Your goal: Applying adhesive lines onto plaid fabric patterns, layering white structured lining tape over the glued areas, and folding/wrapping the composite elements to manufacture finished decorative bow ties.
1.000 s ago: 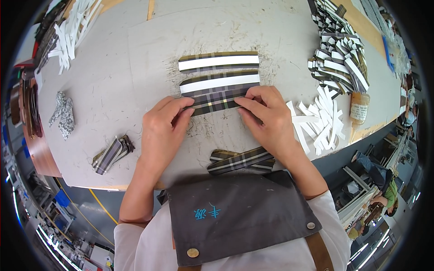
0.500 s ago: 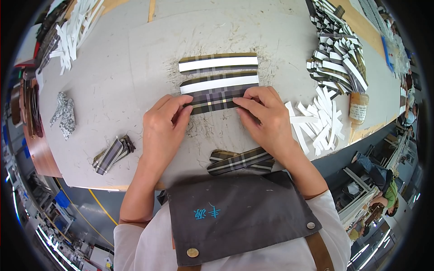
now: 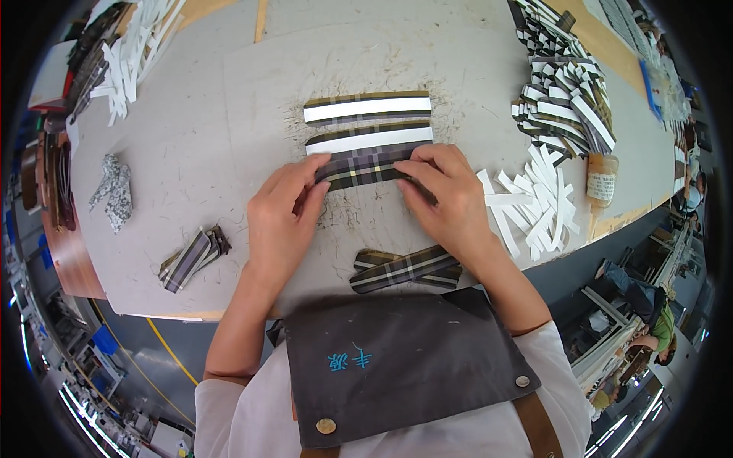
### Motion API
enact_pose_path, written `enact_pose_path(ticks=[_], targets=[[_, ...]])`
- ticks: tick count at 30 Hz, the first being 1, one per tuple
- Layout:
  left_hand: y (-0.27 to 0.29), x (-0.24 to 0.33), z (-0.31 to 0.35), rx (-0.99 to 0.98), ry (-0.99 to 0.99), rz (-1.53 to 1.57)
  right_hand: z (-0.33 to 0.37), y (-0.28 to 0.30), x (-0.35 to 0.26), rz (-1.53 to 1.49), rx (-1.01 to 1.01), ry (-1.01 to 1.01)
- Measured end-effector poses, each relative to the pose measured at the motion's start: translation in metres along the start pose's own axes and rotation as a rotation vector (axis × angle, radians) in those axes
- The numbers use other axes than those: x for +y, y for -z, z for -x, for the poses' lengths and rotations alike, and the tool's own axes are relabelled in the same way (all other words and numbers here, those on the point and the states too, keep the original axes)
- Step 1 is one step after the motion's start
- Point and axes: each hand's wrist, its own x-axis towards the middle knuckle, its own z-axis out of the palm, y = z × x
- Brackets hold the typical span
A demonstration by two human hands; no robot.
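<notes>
Two dark plaid fabric strips lie one behind the other in the middle of the table. The far plaid strip [image 3: 368,96] has a white strip along it and lies untouched. On the near plaid strip [image 3: 366,166] another white strip [image 3: 366,139] runs lengthwise. My left hand [image 3: 284,210] pinches the near strip's left end between thumb and fingers. At its right end, my right hand [image 3: 447,200] pinches the same near edge, which looks partly turned up. Closer to my body, a few loose plaid strips [image 3: 405,269] lie crossed.
White strips [image 3: 538,210] are heaped at right, beside a labelled bottle [image 3: 602,182]. Behind them rises a pile of plaid pieces with white strips [image 3: 561,107]. At left lie a grey patterned cloth [image 3: 113,192], a small plaid bundle [image 3: 192,258] and more white strips [image 3: 130,61].
Both hands keep their pinch on the near strip. Its near edge appears slightly more turned up, and the whole view has shifted a little.
</notes>
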Motion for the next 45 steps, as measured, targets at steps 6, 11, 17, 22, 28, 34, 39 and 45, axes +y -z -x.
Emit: enact_pose_path(ticks=[6,11,17,22,28,34,39,45], targets=[[0.001,-0.011,0.009,0.024,-0.147,0.007,-0.008,-0.003,0.001,-0.039,0.039,-0.087],[0.006,-0.015,0.01,0.015,-0.378,-0.05,-0.011,0.001,0.001,-0.008,-0.014,-0.081],[0.004,-0.003,0.009,-0.018,-0.147,-0.028,-0.012,0.004,0.001,-0.004,-0.095,-0.121],[-0.002,-0.006,0.005,-0.025,-0.056,0.05,-0.015,0.005,-0.002,-0.036,-0.042,-0.143],[-0.001,-0.01,0.0,-0.023,-0.29,0.01,-0.014,0.008,0.007,0.004,-0.07,0.008],[-0.006,-0.017,-0.007,0.092,-0.574,-0.195,-0.012,0.008,0.01,0.08,0.093,0.155],[-0.011,-0.024,-0.007,0.088,-0.583,-0.277,-0.006,0.005,0.017,0.131,0.057,0.173],[-0.012,-0.027,-0.004,0.06,-0.563,-0.297,-0.004,0.005,0.018,0.119,0.037,0.15]])
